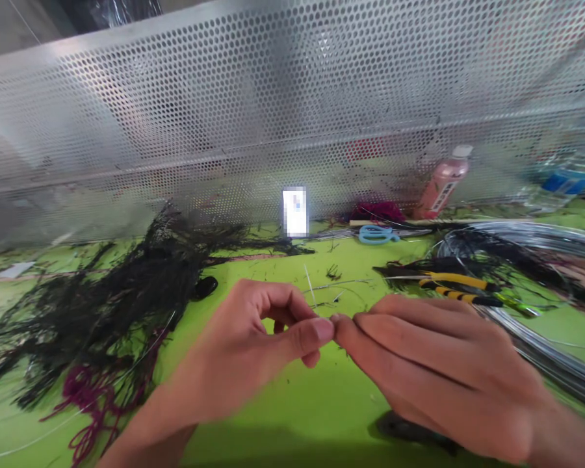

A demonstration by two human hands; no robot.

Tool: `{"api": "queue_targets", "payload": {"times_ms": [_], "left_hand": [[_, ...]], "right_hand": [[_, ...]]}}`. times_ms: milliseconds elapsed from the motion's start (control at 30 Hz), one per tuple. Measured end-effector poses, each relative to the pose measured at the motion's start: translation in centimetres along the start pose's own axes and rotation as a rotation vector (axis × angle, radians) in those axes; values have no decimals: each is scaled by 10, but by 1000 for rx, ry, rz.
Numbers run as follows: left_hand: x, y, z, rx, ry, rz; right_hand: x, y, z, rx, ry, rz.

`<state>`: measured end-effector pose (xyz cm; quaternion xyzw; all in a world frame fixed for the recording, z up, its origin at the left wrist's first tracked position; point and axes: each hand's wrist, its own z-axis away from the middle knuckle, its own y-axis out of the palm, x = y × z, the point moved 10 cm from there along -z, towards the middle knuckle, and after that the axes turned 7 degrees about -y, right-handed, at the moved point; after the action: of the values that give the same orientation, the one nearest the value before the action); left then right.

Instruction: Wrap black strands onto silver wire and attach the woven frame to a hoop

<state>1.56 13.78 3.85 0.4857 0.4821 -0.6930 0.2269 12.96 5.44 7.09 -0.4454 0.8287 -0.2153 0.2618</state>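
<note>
My left hand (273,341) is closed in a pinch, its thumb tip pressed against the bent index finger. My right hand (439,364) meets it fingertip to fingertip, its fingers pressed together. Whatever they pinch is hidden or too small to make out. Just above the left fingertips shows a thin white strand (310,285); whether it is held or lies on the table, I cannot tell. Beyond the right hand lie pliers (458,286) with yellow and black handles. A dark object (409,429) is partly covered by the right hand.
A heap of black fringe-like strands (112,305) and purple yarn (85,396) cover the left of the green table (253,429). Coiled wire (531,237) lies right. Blue-handled scissors (377,234), a pink bottle (441,185) and a clear bottle (565,179) stand or lie before a perforated metal panel (292,84).
</note>
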Motion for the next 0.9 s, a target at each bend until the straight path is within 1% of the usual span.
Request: {"api": "queue_targets", "payload": {"times_ms": [33,67,100,200,267,300,400,467,533,600,633,700,767,833,900], "left_hand": [[1,0,0,5,-9,2],[-2,-2,0,-16,18,-26],[-8,-6,2,-61,80,-78],[-36,-15,13,-217,377,-283],[-48,-15,21,-267,528,-369],[-50,-13,23,-271,564,-399],[-49,-9,23,-255,592,-476],[-50,-7,27,-271,641,-532],[-55,-5,35,-314,748,-594],[-61,0,45,-340,886,-657],[-63,3,50,-352,933,-684],[-67,8,56,-369,986,-731],[-71,11,60,-400,988,-745],[-74,13,64,-421,973,-751],[-74,12,63,-425,931,-742]], "right_hand": [[-2,-1,0,-9,15,-21],[-5,-2,-1,-20,45,-46],[-10,-2,-1,-19,88,-77],[-24,3,0,21,241,-185],[-31,5,0,40,313,-256],[-33,7,0,50,347,-298],[-40,13,-1,108,427,-407],[-45,14,-2,142,468,-449],[-51,10,1,156,494,-436],[-57,1,8,131,520,-368],[-60,-5,13,107,544,-336],[-66,-9,27,88,620,-343],[-67,-2,38,125,706,-446],[-65,7,40,176,751,-577],[-62,15,36,218,776,-676]]}}
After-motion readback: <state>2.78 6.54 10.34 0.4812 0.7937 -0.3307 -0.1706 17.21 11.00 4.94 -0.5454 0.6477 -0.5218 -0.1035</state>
